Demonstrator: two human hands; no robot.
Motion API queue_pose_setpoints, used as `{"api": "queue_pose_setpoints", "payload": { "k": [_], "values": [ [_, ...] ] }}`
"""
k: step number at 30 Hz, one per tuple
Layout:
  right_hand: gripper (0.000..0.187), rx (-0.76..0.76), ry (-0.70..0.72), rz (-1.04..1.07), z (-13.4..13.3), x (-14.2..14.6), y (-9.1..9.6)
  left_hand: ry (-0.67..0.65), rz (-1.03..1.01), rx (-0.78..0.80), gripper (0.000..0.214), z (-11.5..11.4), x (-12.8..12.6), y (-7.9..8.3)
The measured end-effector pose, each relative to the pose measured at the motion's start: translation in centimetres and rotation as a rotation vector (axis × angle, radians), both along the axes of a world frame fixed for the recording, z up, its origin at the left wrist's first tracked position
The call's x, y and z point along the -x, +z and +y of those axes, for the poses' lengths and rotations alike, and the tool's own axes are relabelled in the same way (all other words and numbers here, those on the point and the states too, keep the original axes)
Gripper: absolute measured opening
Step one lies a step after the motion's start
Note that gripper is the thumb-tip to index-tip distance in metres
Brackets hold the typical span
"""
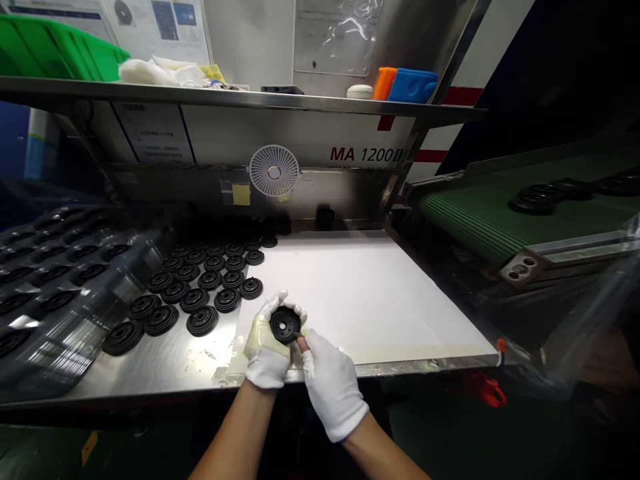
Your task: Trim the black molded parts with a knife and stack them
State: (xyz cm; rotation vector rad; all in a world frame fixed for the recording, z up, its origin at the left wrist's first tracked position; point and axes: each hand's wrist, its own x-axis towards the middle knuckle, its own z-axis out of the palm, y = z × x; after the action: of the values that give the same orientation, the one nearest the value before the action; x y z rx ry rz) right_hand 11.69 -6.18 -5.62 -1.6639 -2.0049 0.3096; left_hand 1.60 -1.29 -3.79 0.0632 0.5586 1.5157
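My left hand [267, 343], in a white cotton glove, cradles a black ribbed rubber disc [285, 325] with a central hole and small holes around it. The fingertips of my right hand [331, 383], also gloved, press at the disc's lower right edge, and a small dark tip may show there. Both hands sit over the front edge of a white sheet [365, 293]. To their left, several matching black discs [202, 321] stand in loose rows on the stainless steel table [195, 360].
A clear plastic tray [60, 287] of black discs lies at the far left. A green conveyor belt [480, 213] carrying black discs runs at the right. A steel shelf [240, 95] above holds a green crate [55, 50]. A small white fan [274, 171] stands behind the table.
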Motion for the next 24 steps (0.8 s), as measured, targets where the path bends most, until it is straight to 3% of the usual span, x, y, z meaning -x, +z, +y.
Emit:
{"api": "queue_pose_setpoints", "payload": {
  "k": [6, 10, 19, 24],
  "values": [
    [0.027, -0.022, 0.02, -0.001, -0.5, 0.9, 0.2, 0.083, 0.024, -0.033, 0.016, -0.1, -0.1, 0.1],
    [0.023, -0.036, 0.007, -0.007, -0.2, 0.0, 0.2, 0.006, 0.064, -0.032, 0.027, -0.6, 0.1, 0.1],
    [0.027, -0.03, 0.001, 0.037, -0.5, 0.6, 0.2, 0.084, 0.062, -0.114, 0.019, 0.4, -0.7, -0.4],
    [0.023, -0.031, 0.015, 0.027, -0.2, 0.2, 0.2, -0.126, 0.07, -0.091, 0.033, -0.5, 0.6, 0.2]
  ]
}}
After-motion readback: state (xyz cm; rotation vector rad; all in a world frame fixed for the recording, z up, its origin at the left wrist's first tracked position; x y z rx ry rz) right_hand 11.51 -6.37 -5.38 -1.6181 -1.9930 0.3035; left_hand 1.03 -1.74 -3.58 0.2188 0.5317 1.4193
